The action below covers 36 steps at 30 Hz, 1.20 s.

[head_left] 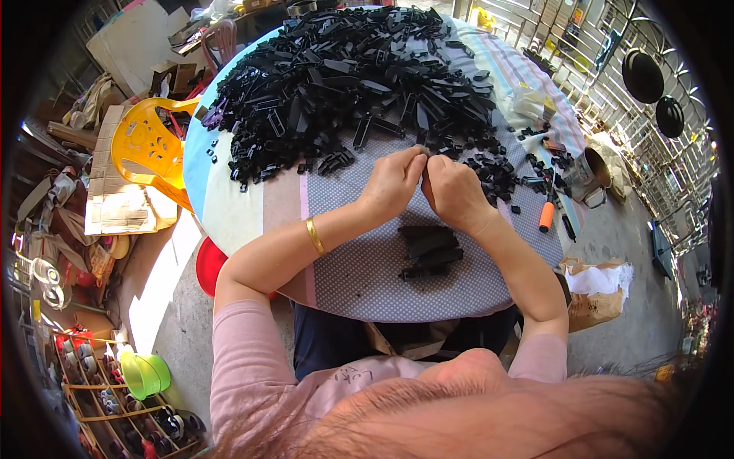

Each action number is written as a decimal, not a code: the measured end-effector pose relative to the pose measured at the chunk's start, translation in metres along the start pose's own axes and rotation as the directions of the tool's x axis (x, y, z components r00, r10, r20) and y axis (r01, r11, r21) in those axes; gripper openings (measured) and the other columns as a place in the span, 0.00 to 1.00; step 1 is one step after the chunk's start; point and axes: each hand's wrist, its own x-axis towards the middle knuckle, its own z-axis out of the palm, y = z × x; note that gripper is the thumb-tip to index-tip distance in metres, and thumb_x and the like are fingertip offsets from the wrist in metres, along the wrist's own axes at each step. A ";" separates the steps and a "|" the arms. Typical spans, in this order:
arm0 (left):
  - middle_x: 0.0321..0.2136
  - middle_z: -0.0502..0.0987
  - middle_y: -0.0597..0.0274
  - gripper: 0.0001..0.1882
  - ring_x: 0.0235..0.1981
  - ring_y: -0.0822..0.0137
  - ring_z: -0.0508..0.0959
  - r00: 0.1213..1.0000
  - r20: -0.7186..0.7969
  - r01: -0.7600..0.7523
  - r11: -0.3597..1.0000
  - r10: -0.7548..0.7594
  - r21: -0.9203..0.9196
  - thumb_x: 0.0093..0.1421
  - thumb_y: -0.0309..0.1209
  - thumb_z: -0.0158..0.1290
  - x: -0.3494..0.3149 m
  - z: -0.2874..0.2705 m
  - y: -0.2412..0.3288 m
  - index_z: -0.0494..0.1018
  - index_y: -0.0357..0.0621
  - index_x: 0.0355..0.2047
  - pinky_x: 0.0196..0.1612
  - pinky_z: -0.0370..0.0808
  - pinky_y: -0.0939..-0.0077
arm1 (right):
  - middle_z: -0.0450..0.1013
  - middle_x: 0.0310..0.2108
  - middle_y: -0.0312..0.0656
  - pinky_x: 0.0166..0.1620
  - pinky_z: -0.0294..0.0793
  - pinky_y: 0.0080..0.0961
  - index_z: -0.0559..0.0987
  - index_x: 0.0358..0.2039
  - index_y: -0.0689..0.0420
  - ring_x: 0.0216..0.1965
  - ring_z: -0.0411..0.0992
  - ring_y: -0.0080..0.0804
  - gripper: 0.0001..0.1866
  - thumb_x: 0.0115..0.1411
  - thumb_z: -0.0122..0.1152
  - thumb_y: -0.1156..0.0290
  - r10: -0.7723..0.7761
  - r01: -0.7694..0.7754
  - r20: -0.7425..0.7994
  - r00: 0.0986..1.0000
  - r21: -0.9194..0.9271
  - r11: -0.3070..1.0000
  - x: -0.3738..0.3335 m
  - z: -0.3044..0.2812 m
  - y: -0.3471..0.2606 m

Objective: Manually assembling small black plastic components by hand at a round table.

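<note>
Both my hands meet over the middle of a round table with a dotted grey cloth. My left hand, below a gold bracelet on the wrist, is closed in a pinch. Fingertip to fingertip with it, my right hand is closed too. Whatever they pinch is too small or hidden to name. Just beyond lies a great heap of black plastic parts, long flat pieces and small clips. Between my forearms rests a small stack of black plastic pieces.
An orange-handled screwdriver, a black pen-like tool and a metal mug sit at the right. Small black clips lie nearby. A clear plastic bag is farther back. Left of the table stands a yellow chair; a red stool is below the edge.
</note>
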 end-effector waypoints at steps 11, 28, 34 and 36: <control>0.18 0.71 0.54 0.11 0.20 0.64 0.71 1.000 -0.030 -0.007 0.990 0.003 -0.138 0.61 0.30 0.42 0.003 0.004 0.003 0.70 0.35 0.35 0.25 0.68 0.74 | 0.66 0.21 0.50 0.24 0.68 0.37 0.65 0.25 0.62 0.22 0.68 0.48 0.06 0.53 0.50 0.74 -0.040 0.043 -0.039 0.998 0.087 0.995 0.002 -0.006 0.002; 0.22 0.66 0.67 0.12 0.21 0.79 0.64 0.895 0.381 0.424 0.706 -0.232 -0.567 0.62 0.33 0.44 0.019 -0.012 -0.021 0.67 0.36 0.39 0.21 0.63 0.85 | 0.71 0.29 0.42 0.37 0.70 0.31 0.77 0.33 0.58 0.33 0.69 0.41 0.11 0.49 0.60 0.68 0.188 -0.181 0.017 0.982 -0.199 0.963 0.003 -0.002 0.088; 0.25 0.70 0.63 0.16 0.24 0.70 0.70 0.862 0.348 0.485 0.398 -0.368 -0.779 0.64 0.37 0.38 0.021 -0.010 -0.028 0.68 0.38 0.41 0.29 0.70 0.76 | 0.74 0.27 0.46 0.31 0.73 0.19 0.75 0.33 0.64 0.28 0.75 0.28 0.10 0.48 0.60 0.77 0.356 -0.259 -0.072 0.931 0.556 0.790 0.011 -0.023 0.024; 0.28 0.71 0.60 0.15 0.27 0.67 0.73 0.885 0.348 0.444 0.339 -0.309 -0.829 0.64 0.35 0.38 0.019 -0.008 -0.033 0.68 0.39 0.42 0.33 0.73 0.72 | 0.74 0.27 0.45 0.31 0.73 0.20 0.75 0.34 0.63 0.28 0.75 0.30 0.11 0.48 0.61 0.77 0.262 -0.156 -0.125 0.957 0.539 0.828 0.010 -0.019 0.010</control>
